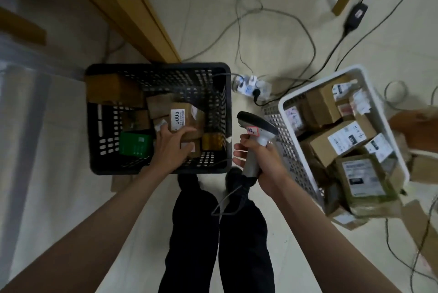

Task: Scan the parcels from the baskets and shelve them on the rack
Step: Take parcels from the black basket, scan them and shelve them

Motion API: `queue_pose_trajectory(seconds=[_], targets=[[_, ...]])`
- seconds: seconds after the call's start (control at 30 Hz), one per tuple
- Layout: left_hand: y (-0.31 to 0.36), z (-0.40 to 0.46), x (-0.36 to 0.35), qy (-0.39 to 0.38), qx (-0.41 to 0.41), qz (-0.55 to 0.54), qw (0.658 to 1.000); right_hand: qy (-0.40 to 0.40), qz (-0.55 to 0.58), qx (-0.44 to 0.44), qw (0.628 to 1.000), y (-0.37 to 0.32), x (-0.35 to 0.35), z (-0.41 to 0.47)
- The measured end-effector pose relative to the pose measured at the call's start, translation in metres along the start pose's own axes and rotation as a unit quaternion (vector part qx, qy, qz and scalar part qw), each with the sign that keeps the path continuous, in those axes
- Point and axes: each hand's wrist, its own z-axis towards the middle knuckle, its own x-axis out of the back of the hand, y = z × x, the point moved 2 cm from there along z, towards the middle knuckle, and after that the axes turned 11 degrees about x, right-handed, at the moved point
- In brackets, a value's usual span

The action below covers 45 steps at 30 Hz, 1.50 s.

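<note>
A black basket (99, 121) stands on the floor in front of me with several brown parcels and a green box (135, 146) inside. My left hand (171, 148) reaches into it and grips a brown parcel with a white label (183, 118). My right hand (259, 162) holds a grey barcode scanner (257, 130) by its handle, between the two baskets, with its head pointing toward the black basket. A white basket (288, 126) on the right is packed with several labelled cardboard parcels.
A wooden beam (132, 8) runs from the top left to the black basket's back edge. A power strip (252, 86) and loose cables lie on the tiled floor between and behind the baskets. Cardboard boxes (417, 131) sit at the far right. My legs stand below.
</note>
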Motion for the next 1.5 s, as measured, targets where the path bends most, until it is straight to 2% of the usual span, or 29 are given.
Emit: queue_pose_trajectory(seconds=[0.2, 0.3, 0.47, 0.6, 0.73, 0.9, 0.97, 1.07, 1.17, 1.3, 1.4, 1.5], targets=[[0.018, -0.131, 0.101, 0.08, -0.01, -0.183, 0.98, -0.074, -0.012, 0.034, 0.997, -0.081, -0.034, -0.098], [0.03, -0.193, 0.145, 0.13, -0.049, -0.23, 0.963, -0.103, -0.026, 0.067, 0.992, -0.122, -0.049, -0.148], [0.048, -0.278, 0.202, 0.168, -0.103, -0.263, 0.944, -0.149, -0.054, 0.12, 0.98, -0.183, -0.072, -0.227], [0.059, -0.328, 0.242, 0.189, -0.11, -0.259, 0.941, -0.193, -0.08, 0.161, 0.965, -0.221, -0.091, -0.28], [0.066, -0.364, 0.279, 0.229, -0.144, -0.289, 0.918, -0.242, -0.086, 0.186, 0.948, -0.247, -0.11, -0.321], [0.064, -0.397, 0.317, 0.241, -0.193, -0.367, 0.878, -0.227, -0.082, 0.249, 0.938, -0.266, -0.137, -0.361], [0.062, -0.406, 0.327, 0.26, -0.222, -0.347, 0.873, -0.214, -0.063, 0.272, 0.936, -0.27, -0.149, -0.377], [0.059, -0.42, 0.337, 0.327, -0.266, -0.254, 0.87, -0.19, -0.047, 0.299, 0.934, -0.271, -0.163, -0.398], [0.052, -0.441, 0.344, 0.397, -0.306, -0.174, 0.848, -0.18, -0.029, 0.321, 0.929, -0.268, -0.176, -0.419], [0.042, -0.469, 0.354, 0.436, -0.367, -0.086, 0.817, -0.189, -0.041, 0.329, 0.924, -0.26, -0.188, -0.44], [0.036, -0.483, 0.362, 0.467, -0.374, -0.007, 0.802, -0.204, -0.037, 0.318, 0.925, -0.255, -0.197, -0.453], [0.026, -0.491, 0.371, 0.481, -0.379, 0.023, 0.79, -0.208, -0.03, 0.309, 0.928, -0.252, -0.205, -0.462]])
